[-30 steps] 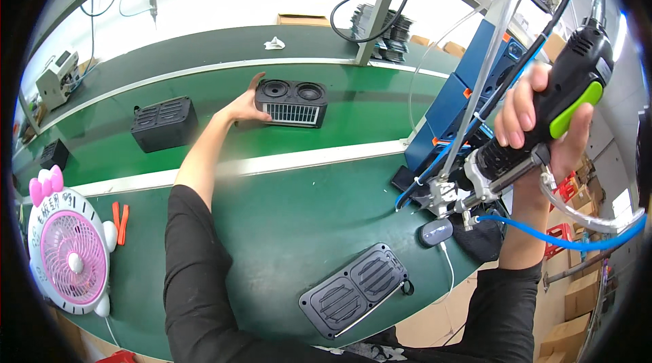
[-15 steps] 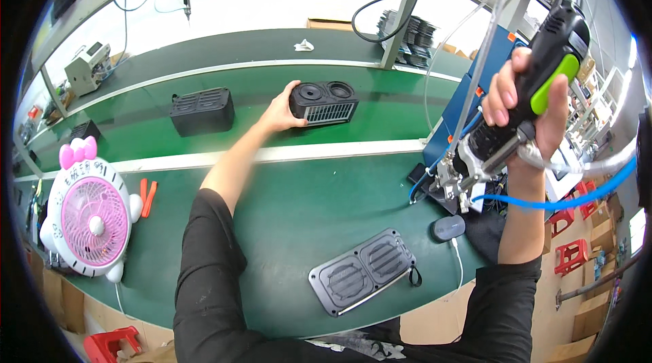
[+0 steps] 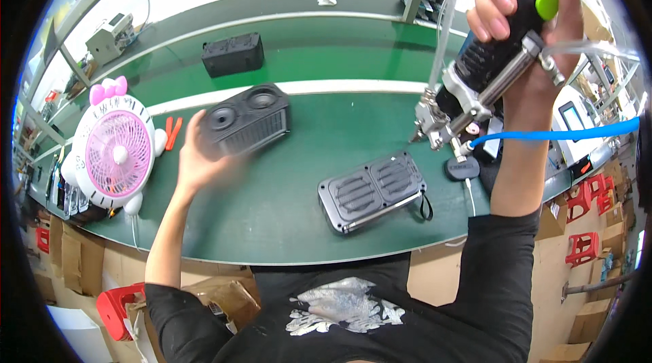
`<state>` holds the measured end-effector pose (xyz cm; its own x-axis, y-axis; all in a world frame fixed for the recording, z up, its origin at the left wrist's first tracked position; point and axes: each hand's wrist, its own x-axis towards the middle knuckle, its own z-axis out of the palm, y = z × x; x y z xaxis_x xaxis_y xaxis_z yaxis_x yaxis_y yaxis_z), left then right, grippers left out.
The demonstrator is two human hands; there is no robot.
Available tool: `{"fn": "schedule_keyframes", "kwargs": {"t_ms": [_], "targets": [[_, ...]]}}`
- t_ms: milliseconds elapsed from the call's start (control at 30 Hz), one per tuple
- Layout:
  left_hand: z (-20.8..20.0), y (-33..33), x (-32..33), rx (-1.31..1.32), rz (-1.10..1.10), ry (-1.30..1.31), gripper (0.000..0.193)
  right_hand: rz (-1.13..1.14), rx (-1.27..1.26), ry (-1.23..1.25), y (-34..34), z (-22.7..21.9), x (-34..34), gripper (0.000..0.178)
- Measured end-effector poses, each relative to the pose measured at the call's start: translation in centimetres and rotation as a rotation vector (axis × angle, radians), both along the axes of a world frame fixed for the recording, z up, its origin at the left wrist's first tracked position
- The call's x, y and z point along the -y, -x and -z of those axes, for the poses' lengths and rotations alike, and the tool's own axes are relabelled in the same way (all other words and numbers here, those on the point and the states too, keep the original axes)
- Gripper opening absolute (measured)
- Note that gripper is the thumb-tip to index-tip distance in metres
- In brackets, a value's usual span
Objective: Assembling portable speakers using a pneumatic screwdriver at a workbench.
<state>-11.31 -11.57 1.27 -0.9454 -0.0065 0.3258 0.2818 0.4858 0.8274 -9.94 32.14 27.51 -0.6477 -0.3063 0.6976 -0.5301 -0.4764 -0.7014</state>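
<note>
A black speaker housing [image 3: 248, 122] with two round driver openings lies tilted on the near bench, by the white rail. At its left end is my left hand [image 3: 197, 162], fingers apart and thumb smeared by motion; whether it still touches the housing is hard to make out. My right hand [image 3: 494, 6] is wrapped round a black power screwdriver [image 3: 483, 64] with a green lever and a metal nozzle. The nozzle hangs above the right side of the bench. Below and left of it, a black speaker front panel [image 3: 372, 190] with a wrist strap lies flat.
Another black speaker housing [image 3: 233, 55] sits on the green belt beyond the rail [image 3: 333, 87]. A pink and white fan [image 3: 117, 146] and orange-handled pliers [image 3: 174, 133] are at left. A small black device [image 3: 462, 169] with a white cable and a blue hose [image 3: 557, 135] are at right.
The speaker housing has come from the belt over the rail onto the near bench, with my left hand drawn back alongside. The screwdriver has shifted slightly left, and the view has tilted down.
</note>
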Motion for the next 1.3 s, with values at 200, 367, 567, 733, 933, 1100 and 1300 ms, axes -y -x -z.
{"fn": "schedule_keyframes", "kwargs": {"t_ms": [200, 367, 567, 733, 933, 1100, 1300], "targets": [[2.0, -6.5, 3.1, -0.019, -0.080, -0.124, 0.108, -0.025, 0.032, 0.158, -1.4, 0.8, 4.3, 0.065], [3.3, -7.7, 3.6, -0.067, -0.131, -0.122, 0.107, -0.175, 0.002, 0.158, -1.1, 1.8, 7.2, 0.065], [3.8, -7.3, 4.6, -0.060, -0.128, -0.227, 0.107, -0.136, -0.004, 0.138, -0.3, 3.0, 8.3, 0.064], [2.8, -6.0, 7.0, -0.113, -0.138, -0.269, 0.105, -0.044, -0.071, 0.112, 0.0, 2.8, 8.7, 0.062], [1.1, -7.3, 9.5, -0.142, -0.205, -0.166, 0.104, -0.036, -0.033, 0.191, -0.3, 2.9, 8.8, 0.061], [1.3, -10.8, 10.3, -0.155, -0.252, -0.159, 0.104, -0.006, -0.079, 0.120, -0.6, 2.6, 8.1, 0.061], [2.4, -10.2, 8.8, -0.101, -0.199, -0.200, 0.104, -0.023, -0.075, 0.135, -0.7, 2.9, 8.1, 0.061]]}}
